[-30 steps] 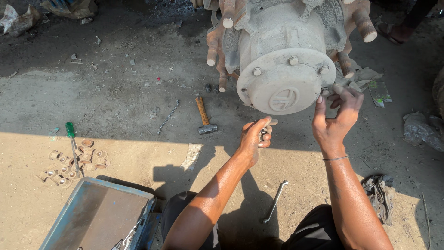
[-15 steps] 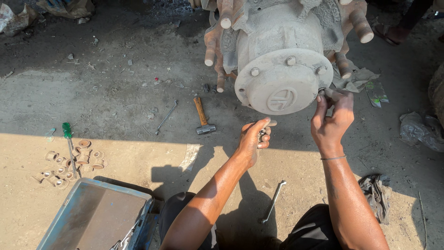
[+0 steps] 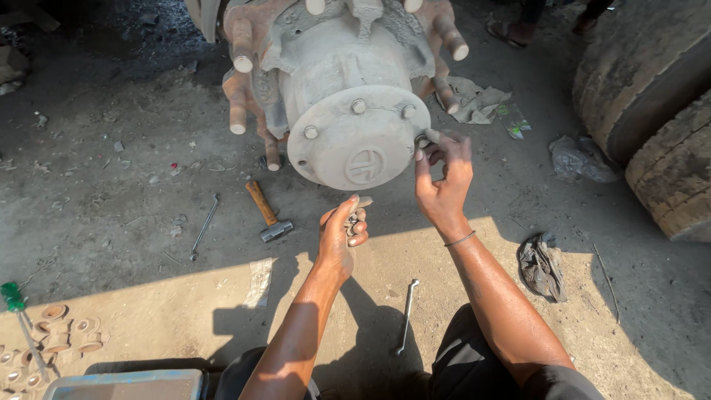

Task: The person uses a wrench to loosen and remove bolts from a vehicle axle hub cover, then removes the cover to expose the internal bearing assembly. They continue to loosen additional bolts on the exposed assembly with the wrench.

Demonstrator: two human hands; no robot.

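The grey, dust-coated round metal hub cap [image 3: 357,141] sits bolted on the end of a truck axle hub, ringed by thick rusty wheel studs [image 3: 238,117], above the dirt floor [image 3: 111,185]. The right hand [image 3: 442,181] reaches up to the cap's right edge, its fingers pinched around something small at a bolt position there; whether that is a nut, a bolt head or a washer is too small to tell. The left hand [image 3: 342,231] hangs just below the cap, loosely curled around a few small metal fasteners [image 3: 353,220], thumb up. From here, a small part could slip from either hand and drop into the dust, since the left hand's hold looks loose and the right works only with its fingertips; a piece started crooked might also bind on its thread. On the floor lie a wooden-handled hammer [image 3: 268,215], a thin steel wrench [image 3: 204,226] to its left, a second slim spanner [image 3: 406,315] between the person's legs, a dark crumpled rag [image 3: 543,267], a pale cloth [image 3: 474,100] behind the hub, and a cluster of brownish ring-shaped parts [image 3: 59,333] beside a green-handled screwdriver [image 3: 13,300]. A large worn tyre [image 3: 652,96] is cut off at the right edge, and a blue-grey metal tray [image 3: 126,385] barely shows at the bottom.
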